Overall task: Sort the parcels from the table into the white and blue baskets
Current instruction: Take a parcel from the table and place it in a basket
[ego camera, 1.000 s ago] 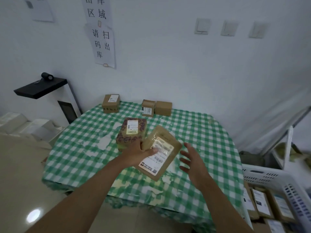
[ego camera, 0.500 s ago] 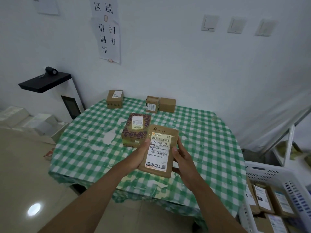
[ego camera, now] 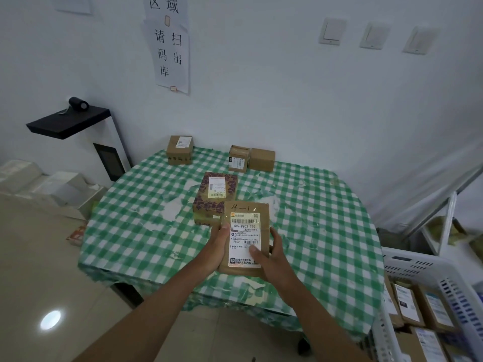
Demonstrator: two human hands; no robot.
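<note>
A flat brown parcel (ego camera: 245, 237) is held above the near edge of the table (ego camera: 326, 231), its long axis running from the near edge toward the far one, label face up; "4-1" is handwritten at its far end, and a white barcoded label covers most of the face; the left hand (ego camera: 218, 248) is clamped on its left edge, the right hand (ego camera: 269, 259) on its lower right corner, thumb on the label; the white basket (ego camera: 418, 267) stands by the table's right near corner.

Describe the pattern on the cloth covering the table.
The tablecloth is a green and white check, worn to white patches; the head view shows it.
</note>
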